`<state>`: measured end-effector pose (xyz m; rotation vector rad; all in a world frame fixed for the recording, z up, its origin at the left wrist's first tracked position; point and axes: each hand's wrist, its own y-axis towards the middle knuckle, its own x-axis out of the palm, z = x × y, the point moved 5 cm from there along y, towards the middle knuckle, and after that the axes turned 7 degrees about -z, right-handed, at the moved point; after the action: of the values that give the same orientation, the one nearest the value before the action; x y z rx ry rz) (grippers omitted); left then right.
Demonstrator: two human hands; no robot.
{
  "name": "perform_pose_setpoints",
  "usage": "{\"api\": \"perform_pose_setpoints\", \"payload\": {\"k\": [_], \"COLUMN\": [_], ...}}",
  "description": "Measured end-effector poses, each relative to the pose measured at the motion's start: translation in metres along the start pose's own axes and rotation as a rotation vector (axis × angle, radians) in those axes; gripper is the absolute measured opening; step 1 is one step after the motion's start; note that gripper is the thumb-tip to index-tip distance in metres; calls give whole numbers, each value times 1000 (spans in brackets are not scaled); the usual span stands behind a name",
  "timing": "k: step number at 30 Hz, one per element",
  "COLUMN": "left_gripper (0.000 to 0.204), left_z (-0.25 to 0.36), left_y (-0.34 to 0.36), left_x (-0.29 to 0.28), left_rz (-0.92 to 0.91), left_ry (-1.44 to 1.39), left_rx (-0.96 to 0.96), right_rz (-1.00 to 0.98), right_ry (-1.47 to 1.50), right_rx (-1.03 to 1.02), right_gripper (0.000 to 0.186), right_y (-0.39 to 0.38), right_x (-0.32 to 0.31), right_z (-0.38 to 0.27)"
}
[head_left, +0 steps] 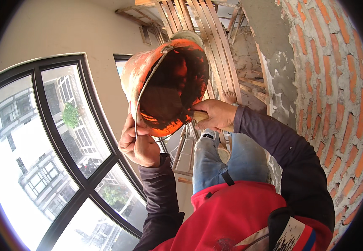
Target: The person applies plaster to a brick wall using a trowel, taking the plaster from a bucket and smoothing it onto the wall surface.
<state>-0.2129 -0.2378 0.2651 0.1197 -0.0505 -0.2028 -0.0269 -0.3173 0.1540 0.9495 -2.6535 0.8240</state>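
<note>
Bucket (164,79), orange and mortar-smeared, sits tilted up in front of the chest, its mouth facing the camera. Left hand (137,140) closes around the lower rim and wire handle (136,113). Right hand (215,115) is wrapped tight on a wooden tool handle (199,116) that reaches into the bucket; the tool's head is too dark to make out. Brick wall (336,92) with a grey plaster strip (279,83) rises at right, a black-framed window (64,150) at left. Wooden scaffold planks (206,29) lie below.

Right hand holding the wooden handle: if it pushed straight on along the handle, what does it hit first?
Probably the inside wall of the orange bucket: the right hand points its wooden handle into the bucket's mouth. Depth is unclear.
</note>
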Motion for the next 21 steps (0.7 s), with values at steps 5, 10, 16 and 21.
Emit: {"api": "perform_pose_setpoints", "payload": {"k": [5, 10, 16, 21], "left_gripper": [19, 18, 17, 20], "left_z": [-36, -83, -167, -250], "left_y": [-11, -27, -52, -103], "left_x": [-10, 12, 18, -28], "left_rz": [144, 190, 393, 413], "left_ry": [-149, -184, -223, -166], "left_rx": [-102, -202, -422, -595], "right_rz": [413, 735, 849, 877], "right_ry": [-452, -735, -740, -701], "right_rx": [-61, 115, 177, 53], "right_gripper": [32, 27, 28, 27], "right_y": [-13, -26, -45, -70], "right_x": [-7, -25, -54, -71], "right_z": [28, 37, 103, 143]}}
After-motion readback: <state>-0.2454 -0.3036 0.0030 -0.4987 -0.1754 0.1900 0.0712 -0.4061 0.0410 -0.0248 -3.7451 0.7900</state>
